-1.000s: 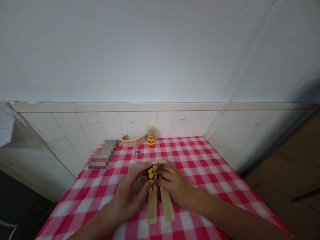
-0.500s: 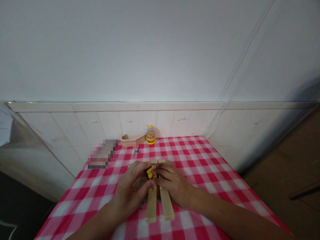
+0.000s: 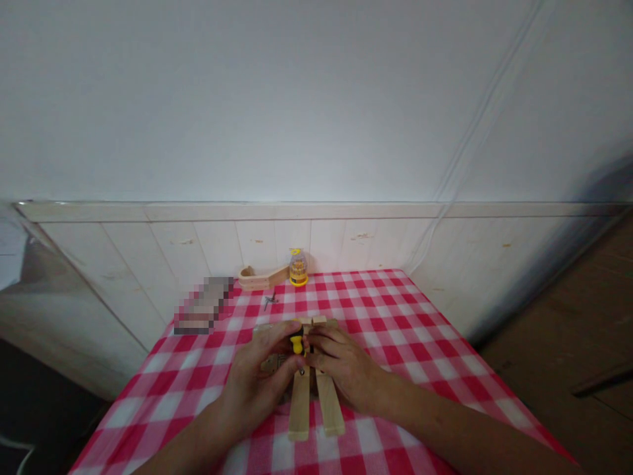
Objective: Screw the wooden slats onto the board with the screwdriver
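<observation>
A short screwdriver [image 3: 297, 342] with a yellow and black handle is held between the thumb and fingers of my left hand [image 3: 260, 366]. Its tip is hard to make out. Below it, a small metal screw [image 3: 302, 371] shows on the left wooden bar [image 3: 299, 414]. My right hand [image 3: 353, 371] is closed around the upper part of the wooden piece, its fingertips close to the screwdriver. A second wooden bar [image 3: 331, 412] runs beside the first toward me. Much of the wooden piece is hidden under both hands.
A red-and-white checked cloth [image 3: 395, 435] covers the table. Toward the wall stand a curved wooden part [image 3: 254, 280] and a clear-topped yellow container [image 3: 298, 269]. Small metal pieces [image 3: 270, 301] lie nearer. A pixelated flat object [image 3: 204, 307] is at the back left.
In my left hand, the screwdriver handle has turned more upright, and more of its black part shows. My left fingers have shifted slightly. The right hand and the wooden bars stay nearly still.
</observation>
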Tool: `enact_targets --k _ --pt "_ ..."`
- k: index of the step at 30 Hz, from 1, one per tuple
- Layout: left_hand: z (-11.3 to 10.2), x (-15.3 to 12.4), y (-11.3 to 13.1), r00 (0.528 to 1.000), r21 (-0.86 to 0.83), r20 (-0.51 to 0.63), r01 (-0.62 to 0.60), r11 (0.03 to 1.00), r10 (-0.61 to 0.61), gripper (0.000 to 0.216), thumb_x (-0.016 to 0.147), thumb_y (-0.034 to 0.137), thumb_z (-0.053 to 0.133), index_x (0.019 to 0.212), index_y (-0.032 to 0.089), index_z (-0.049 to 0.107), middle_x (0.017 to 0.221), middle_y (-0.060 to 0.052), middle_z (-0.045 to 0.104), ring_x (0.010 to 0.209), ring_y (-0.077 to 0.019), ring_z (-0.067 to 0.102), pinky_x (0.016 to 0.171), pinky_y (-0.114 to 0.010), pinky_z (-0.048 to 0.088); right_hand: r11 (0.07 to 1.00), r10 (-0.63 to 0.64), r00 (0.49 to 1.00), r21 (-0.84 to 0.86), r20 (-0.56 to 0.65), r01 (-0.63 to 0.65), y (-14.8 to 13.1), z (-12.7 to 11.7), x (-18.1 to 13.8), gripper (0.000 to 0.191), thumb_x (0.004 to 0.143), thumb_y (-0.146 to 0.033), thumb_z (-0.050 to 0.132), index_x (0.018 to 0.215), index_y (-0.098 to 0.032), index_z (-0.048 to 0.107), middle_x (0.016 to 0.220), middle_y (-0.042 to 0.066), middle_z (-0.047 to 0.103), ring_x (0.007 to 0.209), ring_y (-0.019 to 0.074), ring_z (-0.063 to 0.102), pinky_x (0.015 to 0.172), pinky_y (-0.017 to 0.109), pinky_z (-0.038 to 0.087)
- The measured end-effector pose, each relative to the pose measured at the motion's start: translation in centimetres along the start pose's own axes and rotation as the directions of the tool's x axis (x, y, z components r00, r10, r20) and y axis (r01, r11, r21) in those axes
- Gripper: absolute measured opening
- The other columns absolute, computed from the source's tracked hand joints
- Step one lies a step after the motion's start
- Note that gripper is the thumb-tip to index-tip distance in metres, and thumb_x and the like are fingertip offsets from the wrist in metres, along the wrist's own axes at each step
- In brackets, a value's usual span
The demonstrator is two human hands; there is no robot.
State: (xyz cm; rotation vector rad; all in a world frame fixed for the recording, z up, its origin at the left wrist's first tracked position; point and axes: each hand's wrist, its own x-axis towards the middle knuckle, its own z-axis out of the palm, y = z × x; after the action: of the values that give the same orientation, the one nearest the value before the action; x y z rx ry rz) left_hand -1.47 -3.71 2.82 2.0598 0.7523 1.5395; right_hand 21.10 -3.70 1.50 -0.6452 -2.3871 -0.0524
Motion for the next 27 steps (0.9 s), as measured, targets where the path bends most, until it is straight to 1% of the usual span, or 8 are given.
enact_targets --k 3,7,11,14,18,20,23,27 --pt "0.17 -0.03 0.11 1.000 -0.015 0.012 0.013 1.000 -0.013 0.049 0.095 0.018 0.071 0.141 0.034 0.060 0.116 -0.005 0.073 0.088 -0.0166 0.077 0.077 -0.025 0.066 1.000 0.001 1.000 0.002 -0.005 -0.001 0.01 0.00 0.04 0.024 0.101 -0.024 0.064 0.123 -0.014 0.069 0.125 0.016 0.073 0.126 0.0259 0.062 0.113 0.046 0.051" --pt "0.25 -0.15 0.22 0.999 -0.043 0.034 -0.006 0.999 0.008 0.054 0.099 0.017 0.066 0.147 0.036 0.053 0.119 -0.006 0.073 0.096 -0.0176 0.077 0.081 -0.027 0.066 1.000 0.000 1.000 0.011 -0.005 0.000 0.08 0.06 0.06 0.022 0.100 -0.023 0.064 0.121 -0.015 0.069 0.125 0.015 0.073 0.125 0.0257 0.063 0.114 0.047 0.051" --pt "0.07 -0.27 0.04 0.998 -0.005 0.034 -0.045 0.999 0.045 0.049 0.099 0.018 0.067 0.144 0.031 0.056 0.119 -0.008 0.073 0.095 -0.0189 0.077 0.078 -0.028 0.067 1.000 0.017 1.000 0.014 0.020 -0.018 0.06 0.02 -0.02 0.024 0.101 -0.022 0.063 0.124 -0.018 0.067 0.128 0.015 0.072 0.128 0.0251 0.062 0.113 0.048 0.051" --pt "-0.07 -0.14 0.01 0.995 0.027 0.020 -0.096 0.995 0.096 0.048 0.098 0.019 0.068 0.143 0.030 0.057 0.120 -0.009 0.073 0.094 -0.0195 0.076 0.075 -0.027 0.067 1.000 0.027 0.999 0.009 0.029 -0.028 -0.04 -0.09 -0.03 0.024 0.101 -0.023 0.063 0.125 -0.018 0.067 0.129 0.015 0.072 0.128 0.0256 0.062 0.113 0.048 0.051" --pt "-0.06 0.28 0.32 0.981 0.104 0.012 -0.193 0.976 0.192 0.044 0.097 0.020 0.070 0.138 0.031 0.061 0.121 -0.009 0.074 0.097 -0.0211 0.076 0.077 -0.030 0.066 1.000 0.017 1.000 0.007 0.013 -0.017 0.05 0.08 -0.05 0.025 0.102 -0.024 0.062 0.126 -0.016 0.067 0.126 0.015 0.073 0.126 0.0263 0.062 0.113 0.048 0.051" --pt "-0.02 0.40 0.48 0.977 0.150 0.008 -0.212 0.966 0.213 0.042 0.097 0.021 0.070 0.137 0.030 0.062 0.120 -0.008 0.075 0.096 -0.0208 0.076 0.078 -0.030 0.066 1.000 0.012 1.000 0.011 0.006 -0.012 0.22 0.33 -0.15 0.024 0.103 -0.024 0.062 0.124 -0.015 0.067 0.125 0.015 0.073 0.127 0.0264 0.061 0.113 0.048 0.050" --pt "0.01 0.36 0.60 0.979 0.190 0.004 -0.203 0.961 0.206 0.040 0.097 0.022 0.069 0.136 0.030 0.062 0.118 -0.007 0.077 0.092 -0.0199 0.077 0.076 -0.028 0.066 1.000 0.012 1.000 0.015 0.012 -0.012 0.47 0.65 -0.33 0.026 0.102 -0.026 0.063 0.125 -0.015 0.067 0.127 0.015 0.072 0.128 0.0276 0.061 0.113 0.049 0.050" --pt "0.00 0.08 0.62 0.983 0.187 0.033 -0.183 0.965 0.180 0.041 0.099 0.021 0.066 0.139 0.029 0.059 0.122 -0.007 0.076 0.092 -0.0190 0.078 0.074 -0.026 0.065 1.000 0.013 1.000 0.013 0.026 -0.013 0.47 0.60 -0.35 0.026 0.101 -0.025 0.064 0.125 -0.016 0.067 0.129 0.016 0.071 0.128 0.0274 0.061 0.114 0.049 0.050"
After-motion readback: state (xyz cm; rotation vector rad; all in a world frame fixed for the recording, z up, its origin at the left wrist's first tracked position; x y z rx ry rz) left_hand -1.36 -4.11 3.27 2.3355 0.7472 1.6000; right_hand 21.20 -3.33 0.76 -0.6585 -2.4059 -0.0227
